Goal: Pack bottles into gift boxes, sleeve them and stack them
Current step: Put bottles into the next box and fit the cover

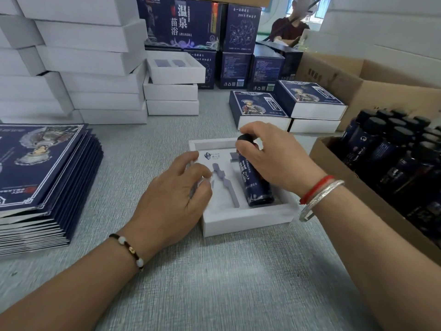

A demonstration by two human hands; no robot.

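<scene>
A dark blue bottle [254, 177] lies in the right slot of an open white gift box [248, 218] at the middle of the grey table [214, 283]. Its long axis runs from near to far, tipped slightly leftward at the far end, with the black cap pointing away from the person and the base toward them. White Chinese characters run along its label, and pale ornament rings the base.

The right hand [274, 158] curls over the bottle, fingertips pinching around the cap end. The left hand [176, 192] rests on the box's left edge, fingers loosely bent over the white insert beside the unfilled left slot; whether it pinches anything cannot be told.

Just right of the box, a cardboard carton [358, 177] holds many upright dark bottles [393, 149]. Behind it sit 2 sleeved boxes [286, 108]. To the left lies a stack of flat blue sleeves [45, 168], and white boxes [90, 63] are piled at the far left.
</scene>
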